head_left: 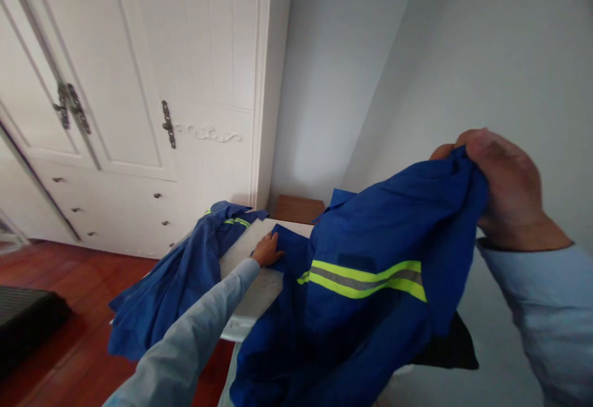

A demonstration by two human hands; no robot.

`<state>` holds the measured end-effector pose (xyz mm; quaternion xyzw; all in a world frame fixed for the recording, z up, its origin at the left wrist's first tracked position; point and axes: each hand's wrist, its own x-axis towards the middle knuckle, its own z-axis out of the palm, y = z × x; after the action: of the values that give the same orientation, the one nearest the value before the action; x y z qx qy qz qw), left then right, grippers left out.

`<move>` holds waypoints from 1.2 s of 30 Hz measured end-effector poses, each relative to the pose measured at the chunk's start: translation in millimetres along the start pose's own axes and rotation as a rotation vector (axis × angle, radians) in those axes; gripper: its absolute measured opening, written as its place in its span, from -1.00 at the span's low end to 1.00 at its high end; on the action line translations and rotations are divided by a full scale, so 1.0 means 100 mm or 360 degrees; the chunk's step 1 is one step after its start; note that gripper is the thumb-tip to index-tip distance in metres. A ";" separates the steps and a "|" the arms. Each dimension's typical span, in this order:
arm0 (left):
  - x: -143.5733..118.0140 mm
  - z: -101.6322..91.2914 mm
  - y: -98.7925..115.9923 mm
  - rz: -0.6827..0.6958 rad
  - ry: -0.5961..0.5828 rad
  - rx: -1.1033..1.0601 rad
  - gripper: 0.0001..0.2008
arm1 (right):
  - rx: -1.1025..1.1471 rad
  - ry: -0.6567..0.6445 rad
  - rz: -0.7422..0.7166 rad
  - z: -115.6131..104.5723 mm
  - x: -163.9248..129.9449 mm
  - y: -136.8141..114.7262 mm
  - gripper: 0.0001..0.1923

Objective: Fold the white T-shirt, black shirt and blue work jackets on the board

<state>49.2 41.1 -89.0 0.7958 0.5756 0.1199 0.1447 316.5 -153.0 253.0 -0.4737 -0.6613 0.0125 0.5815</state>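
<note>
A blue work garment (pixel 370 240) with a yellow-and-grey reflective stripe (pixel 365 277) hangs in front of me. My right hand (pixel 503 184) is raised at the right and shut on a bunched edge of it. Far ahead, my left hand (pixel 267 250) lies on another part of the same blue cloth where it meets a white ironing board (pixel 254 289). Whether its fingers pinch the cloth I cannot tell. A second blue garment (pixel 185 271) with a reflective stripe is draped over the board's left side.
A white wardrobe (pixel 139 86) with metal handles and small drawers stands at the left. Red wooden floor (pixel 69 271) lies below it, with a dark mat (pixel 28 320) at the far left. Grey walls meet in the corner behind, above a brown wooden piece (pixel 296 208).
</note>
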 end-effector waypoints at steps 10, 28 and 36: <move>0.16 -0.33 -0.27 -0.0347 -0.0066 -0.0007 -0.68 | -0.1257 -0.0139 -0.0141 -0.77 0.05 0.32 -0.21; -1.15 -2.93 -0.82 -0.0470 0.1433 0.0040 -0.64 | -0.2066 -0.0453 0.0240 -1.31 0.50 1.83 -0.28; -0.77 -2.02 -1.11 -0.0691 0.0818 0.0219 -0.60 | -0.1759 -0.0919 0.0623 -0.28 0.16 2.93 -0.52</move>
<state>-144.7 19.7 55.8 0.6064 0.7560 0.2438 -0.0370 519.4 3.8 108.4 -0.7921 -0.6015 -0.0969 0.0382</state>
